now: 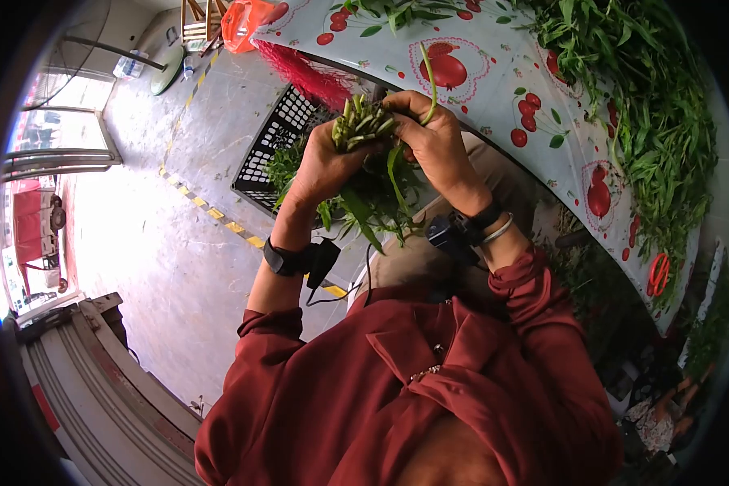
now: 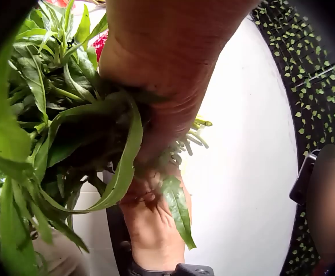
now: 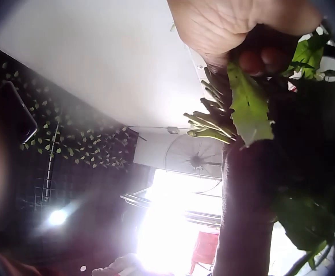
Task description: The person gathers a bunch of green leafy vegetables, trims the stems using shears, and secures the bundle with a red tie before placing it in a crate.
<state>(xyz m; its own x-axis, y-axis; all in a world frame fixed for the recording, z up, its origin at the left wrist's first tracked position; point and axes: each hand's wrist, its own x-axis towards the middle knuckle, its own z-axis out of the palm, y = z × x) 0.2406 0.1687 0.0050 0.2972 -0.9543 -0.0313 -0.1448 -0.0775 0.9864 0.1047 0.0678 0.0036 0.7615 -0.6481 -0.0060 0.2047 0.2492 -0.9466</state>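
My left hand (image 1: 332, 159) grips a bunch of leafy green stems (image 1: 361, 123). In the head view the cut ends point up and the leaves hang below the fist. Close against the bunch, my right hand (image 1: 441, 146) has curled fingers and pinches a single long green stem (image 1: 432, 77) that sticks up past the thumb. A leaf (image 3: 249, 109) dangles below the right fingers in the right wrist view. The bunch's long leaves (image 2: 27, 138) fill the left side of the left wrist view.
A table with a cherry-patterned cloth (image 1: 494, 61) stands ahead and to the right, heaped with leafy greens (image 1: 664, 146). Orange-handled scissors (image 1: 658, 274) lie near its right edge. A black crate (image 1: 255, 158) with greens sits on the floor, with red netting (image 1: 308, 77) beside it.
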